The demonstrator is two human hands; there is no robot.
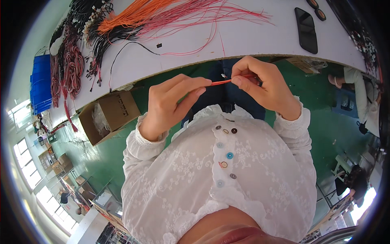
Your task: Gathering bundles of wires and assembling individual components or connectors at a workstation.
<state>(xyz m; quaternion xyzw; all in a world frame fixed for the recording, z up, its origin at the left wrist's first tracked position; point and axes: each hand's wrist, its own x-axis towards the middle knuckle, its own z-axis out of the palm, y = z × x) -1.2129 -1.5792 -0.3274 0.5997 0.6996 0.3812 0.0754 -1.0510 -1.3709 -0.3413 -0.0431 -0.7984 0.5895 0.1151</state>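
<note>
My left hand pinches one end of a short stretch of red wire. Opposite it, my right hand grips the other end between thumb and fingers. The stretch runs nearly level between the two hands, just off the table's near edge and above my lap. Whether it is one strand or several I cannot tell. A tiny white piece, too small to name, shows beside the fingertips of my right hand.
Orange wires, pink-red wires and black wires with connectors lie across the white table. A dark phone rests at the right. Coiled cables hang left, near blue bins. An open cardboard box stands below.
</note>
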